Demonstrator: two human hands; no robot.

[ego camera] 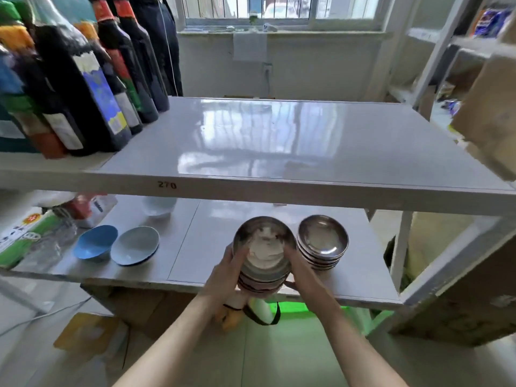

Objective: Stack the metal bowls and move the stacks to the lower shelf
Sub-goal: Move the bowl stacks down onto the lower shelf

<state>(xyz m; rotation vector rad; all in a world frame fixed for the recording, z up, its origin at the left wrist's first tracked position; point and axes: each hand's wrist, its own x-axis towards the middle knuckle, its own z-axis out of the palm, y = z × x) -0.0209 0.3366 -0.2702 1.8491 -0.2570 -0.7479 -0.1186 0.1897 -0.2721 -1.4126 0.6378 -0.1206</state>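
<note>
My left hand (227, 270) and right hand (300, 270) clasp opposite sides of a stack of round, shiny metal bowls (264, 256), fingers curled against its nested rims, at the front edge of the glossy white lower shelf (195, 263). A second stack of metal bowls (322, 241) rests just beside it, to the right. Two smooth blue bowls (117, 245) sit tilted further left.

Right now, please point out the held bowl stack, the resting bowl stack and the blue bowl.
held bowl stack (264, 247): head view, inside top bowl.
resting bowl stack (322, 237): head view, inside top bowl.
blue bowl (96, 241): head view, inner wall.
</note>
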